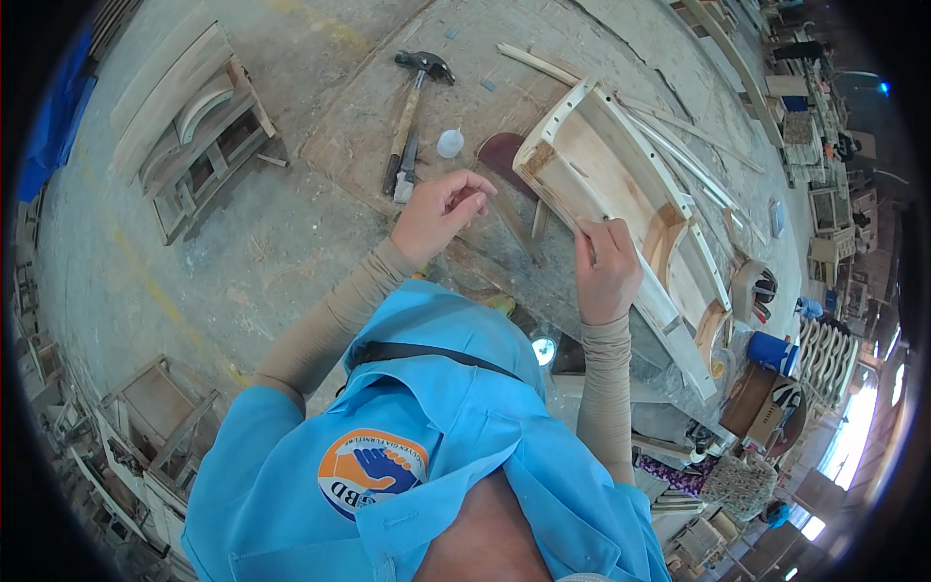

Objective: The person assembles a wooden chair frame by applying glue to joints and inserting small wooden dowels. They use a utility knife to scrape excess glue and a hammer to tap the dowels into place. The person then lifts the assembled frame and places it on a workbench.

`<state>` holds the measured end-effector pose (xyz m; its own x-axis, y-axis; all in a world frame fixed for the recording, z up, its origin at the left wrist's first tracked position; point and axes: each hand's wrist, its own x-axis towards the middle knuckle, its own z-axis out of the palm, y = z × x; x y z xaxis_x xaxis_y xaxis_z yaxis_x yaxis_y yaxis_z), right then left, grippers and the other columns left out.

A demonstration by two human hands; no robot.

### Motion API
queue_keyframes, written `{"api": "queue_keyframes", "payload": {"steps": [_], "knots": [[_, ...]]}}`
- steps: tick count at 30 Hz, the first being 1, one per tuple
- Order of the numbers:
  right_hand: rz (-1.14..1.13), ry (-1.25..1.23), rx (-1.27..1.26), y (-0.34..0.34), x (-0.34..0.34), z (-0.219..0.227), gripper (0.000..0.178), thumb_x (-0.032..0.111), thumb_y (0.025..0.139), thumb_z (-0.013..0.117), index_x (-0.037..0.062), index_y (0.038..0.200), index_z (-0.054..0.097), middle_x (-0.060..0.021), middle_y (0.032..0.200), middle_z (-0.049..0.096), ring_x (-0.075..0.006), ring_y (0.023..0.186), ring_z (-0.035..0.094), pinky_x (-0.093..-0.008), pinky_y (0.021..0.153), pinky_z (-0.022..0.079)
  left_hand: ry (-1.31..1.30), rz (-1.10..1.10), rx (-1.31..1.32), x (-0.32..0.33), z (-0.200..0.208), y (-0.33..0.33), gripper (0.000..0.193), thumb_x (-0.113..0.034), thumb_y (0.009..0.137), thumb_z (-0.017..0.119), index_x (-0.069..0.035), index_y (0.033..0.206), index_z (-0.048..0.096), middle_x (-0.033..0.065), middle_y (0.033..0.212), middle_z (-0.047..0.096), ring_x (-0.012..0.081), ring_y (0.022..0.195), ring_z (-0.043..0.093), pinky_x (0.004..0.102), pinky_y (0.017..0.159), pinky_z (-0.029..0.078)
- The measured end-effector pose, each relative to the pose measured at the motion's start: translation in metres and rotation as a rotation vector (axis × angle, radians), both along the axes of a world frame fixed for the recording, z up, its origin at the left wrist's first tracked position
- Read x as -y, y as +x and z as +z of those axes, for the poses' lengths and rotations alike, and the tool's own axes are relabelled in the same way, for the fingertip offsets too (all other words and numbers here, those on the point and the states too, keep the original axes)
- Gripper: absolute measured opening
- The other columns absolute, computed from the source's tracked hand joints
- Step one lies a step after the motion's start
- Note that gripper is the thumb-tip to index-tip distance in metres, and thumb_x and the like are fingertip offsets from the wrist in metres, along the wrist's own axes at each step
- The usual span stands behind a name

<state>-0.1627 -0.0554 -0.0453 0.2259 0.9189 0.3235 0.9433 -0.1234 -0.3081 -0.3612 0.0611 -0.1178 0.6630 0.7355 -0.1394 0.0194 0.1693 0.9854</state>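
Left hand (446, 213) is hovering just nearside and right of the hammer (407, 121), fingers curling loosely toward the thumb; whether anything small is sitting in it, I'm not able to tell. Right hand (609, 272) is pinching its fingertips together farther right of the hammer, at the near edge of the curved wooden frame (626, 170); I can't tell if it's gripping the wood or something tiny.

Biggest first: the frame is lying well right of the hammer, its long rails bowing and crosspieces bracing them. I'm judging it stiff and fairly heavy, bare wood, so not looking slippery; the thin rail edges are probably chipping more easily than the thick parts. For a hold, I'm favouring both long rails near the crosspieces, keeping off the slim ends.

Next, the blue shirt (281, 475), spreading nearside of the hammer. It's carrying a round orange, white and navy badge (372, 472) with a hand emblem and lettering, which I'm not transcribing. Smallest, a little white bottle (450, 144) is standing or lying just right of the hammer, showing no label I'm able to read.
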Motion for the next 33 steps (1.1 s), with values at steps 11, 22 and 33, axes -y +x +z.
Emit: {"api": "queue_keyframes", "payload": {"steps": [11, 22, 33], "knots": [[0.088, 0.022, 0.059, 0.000, -0.016, 0.002, 0.006, 0.007, 0.079, 0.066, 0.0073, 0.083, 0.062, -0.0071, 0.077, 0.049, -0.0251, 0.069, 0.057, -0.0367, 0.058, 0.046, 0.021, -0.002, -0.016, 0.003, 0.004, 0.007, 0.018, -0.011, 0.095, 0.052, -0.002, 0.109, 0.060, 0.0017, 0.084, 0.063, 0.0054, 0.067, 0.052, 0.0210, 0.064, 0.046], [0.103, 0.020, 0.093, 0.002, -0.015, -0.001, 0.008, 0.005, 0.074, 0.065, 0.0066, 0.079, 0.059, -0.0075, 0.076, 0.047, -0.0245, 0.069, 0.057, -0.0359, 0.056, 0.047, 0.084, 0.054, -0.013, 0.000, -0.003, 0.008, 0.017, -0.010, 0.092, 0.055, -0.005, 0.106, 0.063, 0.0016, 0.077, 0.065, 0.0057, 0.065, 0.057, 0.0220, 0.062, 0.048], [0.074, 0.011, 0.089, -0.001, -0.013, -0.004, 0.006, 0.007, 0.076, 0.064, 0.0072, 0.080, 0.059, -0.0069, 0.075, 0.047, -0.0236, 0.069, 0.057, -0.0355, 0.057, 0.047, 0.481, 0.384, -0.358, -0.050, -0.051, -0.017, 0.043, -0.004, 0.078, 0.070, -0.007, 0.118, 0.055, 0.0056, 0.092, 0.057, 0.0124, 0.066, 0.056, 0.0286, 0.063, 0.048]]}}
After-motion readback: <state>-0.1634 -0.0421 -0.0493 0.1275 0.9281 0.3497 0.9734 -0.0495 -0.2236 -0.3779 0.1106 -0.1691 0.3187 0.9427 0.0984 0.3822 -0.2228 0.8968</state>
